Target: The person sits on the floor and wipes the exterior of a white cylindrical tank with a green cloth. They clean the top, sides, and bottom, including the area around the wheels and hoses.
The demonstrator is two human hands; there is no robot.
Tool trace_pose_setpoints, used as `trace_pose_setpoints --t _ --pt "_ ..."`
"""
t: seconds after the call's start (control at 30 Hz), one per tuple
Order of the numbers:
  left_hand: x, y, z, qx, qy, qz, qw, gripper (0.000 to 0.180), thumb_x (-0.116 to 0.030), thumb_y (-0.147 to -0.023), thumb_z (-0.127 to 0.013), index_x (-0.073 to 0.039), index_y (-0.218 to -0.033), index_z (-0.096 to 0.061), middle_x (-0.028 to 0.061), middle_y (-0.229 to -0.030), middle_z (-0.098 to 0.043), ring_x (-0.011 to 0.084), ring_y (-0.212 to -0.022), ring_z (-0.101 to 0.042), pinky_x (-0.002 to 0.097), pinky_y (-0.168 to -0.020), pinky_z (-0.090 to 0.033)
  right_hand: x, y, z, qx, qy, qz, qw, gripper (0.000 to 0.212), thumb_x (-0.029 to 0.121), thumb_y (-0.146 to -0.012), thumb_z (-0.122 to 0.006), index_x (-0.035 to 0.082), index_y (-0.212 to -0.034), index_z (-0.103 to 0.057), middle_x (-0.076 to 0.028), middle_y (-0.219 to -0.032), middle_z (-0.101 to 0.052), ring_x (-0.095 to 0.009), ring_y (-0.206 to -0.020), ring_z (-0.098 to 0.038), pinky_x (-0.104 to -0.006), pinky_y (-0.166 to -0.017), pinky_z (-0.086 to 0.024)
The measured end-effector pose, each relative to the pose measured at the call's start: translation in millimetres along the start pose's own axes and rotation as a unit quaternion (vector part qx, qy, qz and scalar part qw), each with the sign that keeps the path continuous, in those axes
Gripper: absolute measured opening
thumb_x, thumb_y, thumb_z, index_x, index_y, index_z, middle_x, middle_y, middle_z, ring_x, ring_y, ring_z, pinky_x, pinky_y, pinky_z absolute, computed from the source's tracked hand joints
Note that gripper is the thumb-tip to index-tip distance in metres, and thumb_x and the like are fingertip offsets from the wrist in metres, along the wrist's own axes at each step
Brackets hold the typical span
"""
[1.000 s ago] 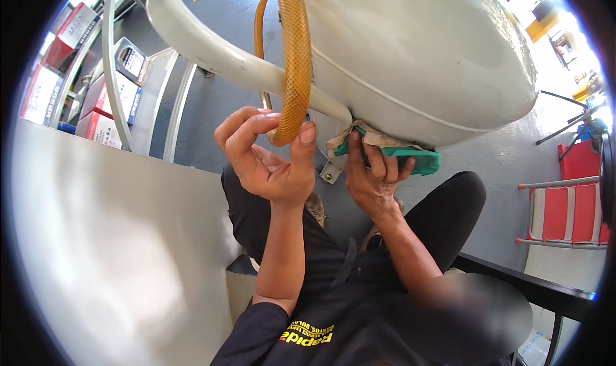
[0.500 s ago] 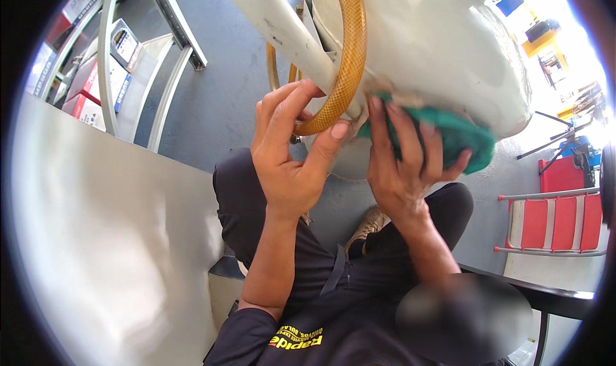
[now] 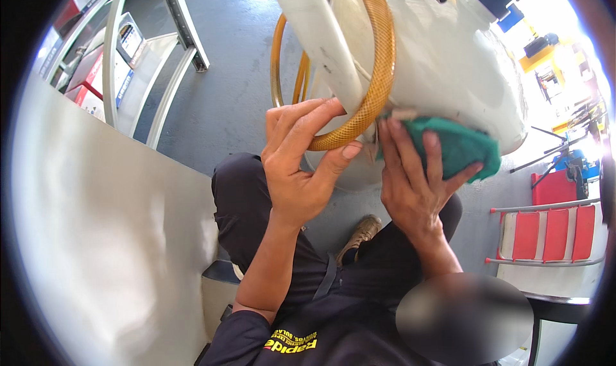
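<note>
My left hand curls round the bottom of a looped amber hose, fingers on one side and thumb on the other. Its fingertips reach the lower end of a white metal tube. Beside it, my right hand presses a green cloth to the underside of a large, glossy white rounded tank. The fingers lie over the cloth's near side, and part of the cloth spreads out past the little finger. Where cloth and tank meet is partly hidden.
At the left are a pale panel and a metal rack with boxes. A red-and-white step ladder lies at the right, near a red case. My bent legs are under my arms, above a grey floor.
The tank, tube and hose appear shifted right and down as the view moves. My right hand and the cloth sit slightly lower; my left hand stays at the hose.
</note>
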State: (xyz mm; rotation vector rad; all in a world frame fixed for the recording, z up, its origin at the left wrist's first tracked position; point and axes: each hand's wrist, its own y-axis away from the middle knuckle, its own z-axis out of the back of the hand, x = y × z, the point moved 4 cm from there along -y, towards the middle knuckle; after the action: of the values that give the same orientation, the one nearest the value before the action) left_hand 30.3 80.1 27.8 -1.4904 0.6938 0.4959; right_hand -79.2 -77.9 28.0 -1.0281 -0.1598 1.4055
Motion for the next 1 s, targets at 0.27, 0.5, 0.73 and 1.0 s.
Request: trace_pose_setpoints --t 0.27,0.5,0.73,1.0 --pt "4.3 -1.0 -1.3 -0.019 -0.008 0.002 1.000 0.049 -0.031 -0.085 -0.088 -0.002 -0.123 -0.076 0.0089 -0.117 -0.073 0.0252 -0.107 -0.059 0.0361 -0.091 -0.050 7.6 -13.5 -9.6 -0.005 0.056 0.014 0.998 0.045 0.027 -0.099 -0.066 0.038 -0.142 -0.068 0.021 -0.161 -0.050 -0.016 -0.158 -0.032 -0.0773 -0.123 0.011" --pt "5.3 1.1 -4.0 -0.020 0.005 -0.001 1.000 0.050 -0.031 -0.084 -0.090 0.000 -0.119 -0.076 0.0098 -0.116 -0.073 0.0254 -0.107 -0.059 0.0358 -0.090 -0.050 1.3 34.9 -25.5 -0.055 -0.001 -0.042 0.998 0.050 0.027 -0.094 -0.068 0.043 -0.141 -0.068 0.021 -0.162 -0.048 -0.024 -0.161 -0.025 -0.0781 -0.122 0.011" --pt "7.0 1.6 -7.3 -0.054 0.025 0.033 0.998 0.049 -0.032 -0.083 -0.090 0.001 -0.117 -0.076 0.0097 -0.115 -0.073 0.0256 -0.106 -0.058 0.0363 -0.090 -0.049 3.3 -45.3 1.8 -0.037 0.050 -0.014 0.998 0.051 0.022 -0.093 -0.065 0.035 -0.142 -0.070 0.021 -0.161 -0.049 -0.026 -0.163 -0.018 -0.0713 -0.124 0.016" --pt "6.8 0.6 -1.5 -0.016 -0.023 -0.026 0.999 0.051 -0.031 -0.081 -0.091 0.001 -0.118 -0.076 0.0099 -0.115 -0.073 0.0259 -0.105 -0.058 0.0367 -0.090 -0.049 0.4 29.3 -20.4 -0.048 -0.019 -0.026 0.998 0.052 0.023 -0.093 -0.066 0.041 -0.141 -0.069 0.020 -0.163 -0.046 -0.026 -0.163 -0.018 -0.0720 -0.123 0.016"
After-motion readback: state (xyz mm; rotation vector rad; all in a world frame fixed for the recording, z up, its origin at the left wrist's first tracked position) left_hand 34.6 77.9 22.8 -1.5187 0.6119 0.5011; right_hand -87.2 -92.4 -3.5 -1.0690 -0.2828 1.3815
